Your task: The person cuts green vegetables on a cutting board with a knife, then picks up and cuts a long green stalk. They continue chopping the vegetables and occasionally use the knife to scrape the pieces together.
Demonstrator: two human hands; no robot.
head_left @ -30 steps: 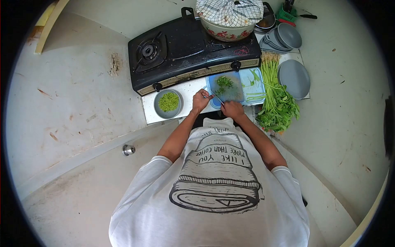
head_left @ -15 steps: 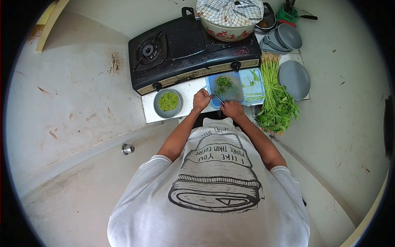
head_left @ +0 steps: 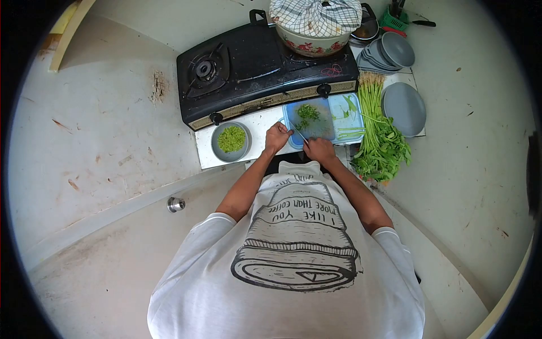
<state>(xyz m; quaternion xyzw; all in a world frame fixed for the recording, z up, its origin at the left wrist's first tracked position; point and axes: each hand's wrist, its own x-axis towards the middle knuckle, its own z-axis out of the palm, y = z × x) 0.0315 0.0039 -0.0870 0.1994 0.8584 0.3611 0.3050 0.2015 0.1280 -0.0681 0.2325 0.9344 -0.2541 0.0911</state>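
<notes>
My right hand (head_left: pixel 319 150) is closed around the handle of a small knife (head_left: pixel 300 134), whose blade points up and left over the near edge of a blue cutting board (head_left: pixel 322 127). At the board's left edge my left hand (head_left: pixel 278 137) is pinched near the knife tip; what it holds, if anything, is too small to make out. Chopped green leaves (head_left: pixel 307 112) lie on the board beyond both hands. A grey bowl (head_left: pixel 215 146) of chopped light-green pieces (head_left: pixel 231 138) sits to the left of my left hand.
Right of the board lies a bunch of leafy greens (head_left: pixel 375 133), with a grey plate (head_left: pixel 403 109) beside it. A black gas stove (head_left: pixel 248 62) stands behind, bearing a cloth-covered pot (head_left: pixel 313 42). Stacked grey bowls (head_left: pixel 397 50) are at the back right.
</notes>
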